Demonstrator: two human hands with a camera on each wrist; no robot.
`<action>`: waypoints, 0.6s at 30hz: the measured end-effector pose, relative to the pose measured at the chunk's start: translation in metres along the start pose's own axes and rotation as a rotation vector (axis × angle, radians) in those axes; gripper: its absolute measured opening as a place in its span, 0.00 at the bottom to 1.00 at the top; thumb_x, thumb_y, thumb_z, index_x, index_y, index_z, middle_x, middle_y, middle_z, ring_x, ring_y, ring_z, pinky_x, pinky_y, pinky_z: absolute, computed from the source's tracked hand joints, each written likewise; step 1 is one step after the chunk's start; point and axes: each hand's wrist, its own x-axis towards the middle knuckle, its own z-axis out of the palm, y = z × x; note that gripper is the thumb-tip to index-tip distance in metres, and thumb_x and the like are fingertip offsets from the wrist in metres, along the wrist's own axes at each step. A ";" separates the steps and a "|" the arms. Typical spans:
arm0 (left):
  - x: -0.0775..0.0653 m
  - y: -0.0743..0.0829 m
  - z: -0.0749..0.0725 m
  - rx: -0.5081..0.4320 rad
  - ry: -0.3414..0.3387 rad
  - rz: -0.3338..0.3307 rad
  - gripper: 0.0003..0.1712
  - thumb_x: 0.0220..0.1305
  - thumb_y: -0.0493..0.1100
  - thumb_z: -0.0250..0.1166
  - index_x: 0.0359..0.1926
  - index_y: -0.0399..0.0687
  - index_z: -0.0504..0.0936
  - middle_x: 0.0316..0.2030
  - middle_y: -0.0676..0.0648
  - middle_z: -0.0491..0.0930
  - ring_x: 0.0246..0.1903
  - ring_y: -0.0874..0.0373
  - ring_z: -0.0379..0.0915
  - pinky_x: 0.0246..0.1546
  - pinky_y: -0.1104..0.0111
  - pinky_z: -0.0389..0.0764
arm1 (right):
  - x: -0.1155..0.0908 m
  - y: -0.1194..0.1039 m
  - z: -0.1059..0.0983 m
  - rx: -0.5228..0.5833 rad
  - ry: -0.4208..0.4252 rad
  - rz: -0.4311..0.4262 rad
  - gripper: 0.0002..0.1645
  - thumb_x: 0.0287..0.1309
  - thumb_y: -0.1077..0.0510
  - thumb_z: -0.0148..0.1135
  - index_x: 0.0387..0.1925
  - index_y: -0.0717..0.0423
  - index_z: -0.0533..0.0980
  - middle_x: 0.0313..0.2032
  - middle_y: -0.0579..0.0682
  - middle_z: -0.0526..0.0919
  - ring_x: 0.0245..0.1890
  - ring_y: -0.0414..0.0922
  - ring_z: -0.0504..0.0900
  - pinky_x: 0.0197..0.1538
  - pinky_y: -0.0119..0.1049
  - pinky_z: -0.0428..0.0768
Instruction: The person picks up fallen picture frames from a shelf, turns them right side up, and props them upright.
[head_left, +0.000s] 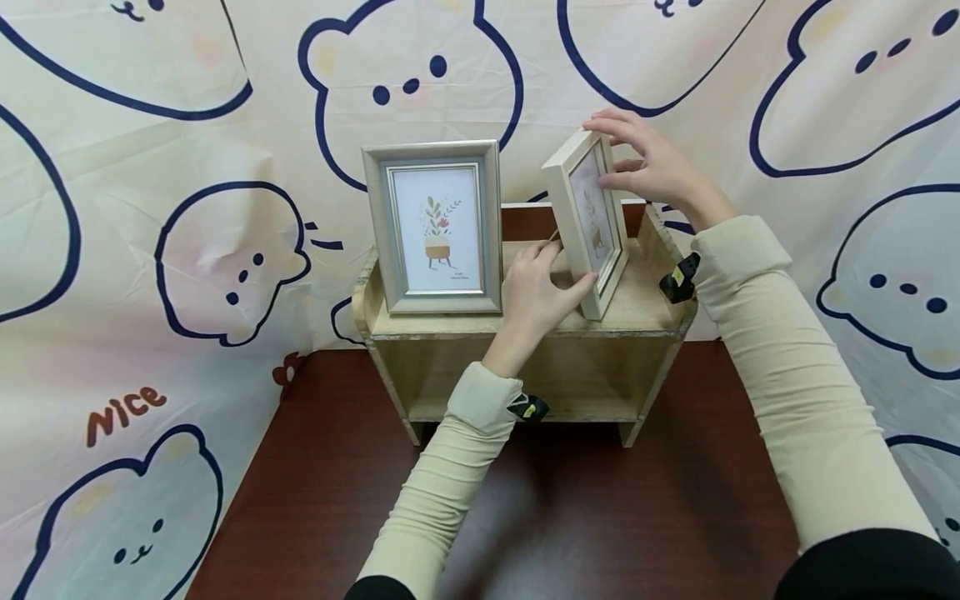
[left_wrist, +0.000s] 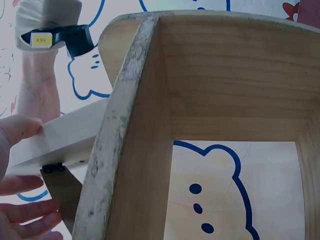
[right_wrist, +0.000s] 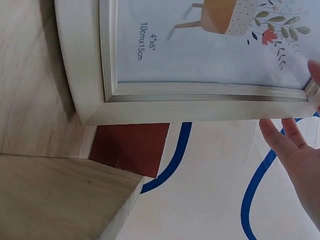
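Note:
A cream picture frame stands turned sideways on the right of a small wooden shelf's top board, its picture facing right. My left hand holds it low on its left side, thumb at the front edge. In the left wrist view its fingers lie beside the fold-out stand behind the frame. High up, my right hand grips the frame's top corner and right side with its fingertips. A silver-grey picture frame, with a potted-plant picture, stands upright to the left, facing forward.
The shelf has raised side panels and an open lower compartment. It stands on a dark red-brown table, against a cloth backdrop printed with cartoon bears.

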 end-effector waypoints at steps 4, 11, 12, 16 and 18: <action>0.001 -0.003 -0.001 -0.005 -0.027 -0.012 0.31 0.48 0.59 0.66 0.48 0.44 0.79 0.49 0.44 0.77 0.50 0.51 0.70 0.46 0.62 0.74 | -0.003 -0.008 0.001 0.017 -0.004 -0.002 0.39 0.49 0.77 0.55 0.64 0.57 0.60 0.67 0.50 0.52 0.59 0.55 0.57 0.57 0.57 0.65; 0.003 -0.004 -0.004 -0.021 -0.067 -0.018 0.31 0.49 0.59 0.66 0.50 0.45 0.78 0.50 0.45 0.76 0.50 0.52 0.70 0.48 0.62 0.73 | 0.000 0.003 0.000 0.022 -0.003 -0.003 0.41 0.48 0.79 0.54 0.65 0.56 0.59 0.67 0.50 0.51 0.59 0.53 0.57 0.56 0.56 0.66; 0.004 -0.005 -0.005 -0.027 -0.075 -0.021 0.31 0.49 0.58 0.66 0.51 0.46 0.78 0.50 0.46 0.76 0.50 0.52 0.70 0.48 0.62 0.73 | 0.000 0.004 0.000 0.018 -0.005 -0.002 0.42 0.48 0.79 0.54 0.65 0.55 0.59 0.67 0.50 0.51 0.59 0.53 0.57 0.57 0.56 0.66; 0.005 -0.007 -0.006 -0.070 -0.101 -0.021 0.30 0.50 0.57 0.67 0.51 0.46 0.78 0.50 0.46 0.76 0.50 0.53 0.70 0.49 0.63 0.72 | -0.002 0.005 -0.003 0.004 -0.016 -0.011 0.44 0.45 0.80 0.55 0.65 0.54 0.59 0.67 0.50 0.50 0.58 0.53 0.57 0.56 0.55 0.66; 0.006 -0.008 -0.007 -0.087 -0.115 -0.014 0.29 0.50 0.56 0.67 0.51 0.46 0.78 0.50 0.46 0.76 0.51 0.53 0.70 0.49 0.63 0.72 | -0.003 0.005 -0.004 -0.008 -0.024 -0.019 0.46 0.43 0.80 0.56 0.65 0.53 0.59 0.67 0.50 0.51 0.58 0.53 0.57 0.56 0.56 0.66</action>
